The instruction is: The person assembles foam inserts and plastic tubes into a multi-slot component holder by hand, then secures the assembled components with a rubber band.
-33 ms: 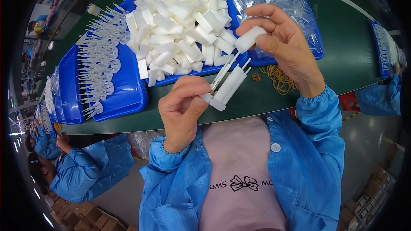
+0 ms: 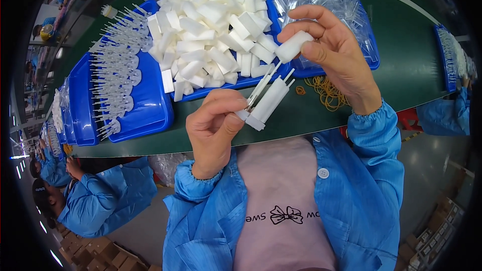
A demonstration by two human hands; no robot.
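Observation:
Between thumb and fingers, my left hand [image 2: 215, 128] holds the end of a pale plastic part with thin upright rods [image 2: 257, 121]. One white foam block [image 2: 271, 101] sits on some of its rods, whose tips stick out past the foam. My right hand [image 2: 341, 52] pinches a second white foam block [image 2: 291, 47] by its upper end. That block's lower end meets the tip of a bare rod beside the first block; whether the rod has entered the foam I cannot tell.
A blue tray [image 2: 201, 93] heaped with white foam blocks lies beyond my hands. Right of it, another blue tray [image 2: 372, 45] holds clear plastic tubes. Yellow rubber bands [image 2: 326, 93] lie on the green table [image 2: 401, 83]. At left, rodded plastic parts [image 2: 115, 70] fill a blue tray [image 2: 150, 118]. Co-workers [image 2: 95, 200] sit further left.

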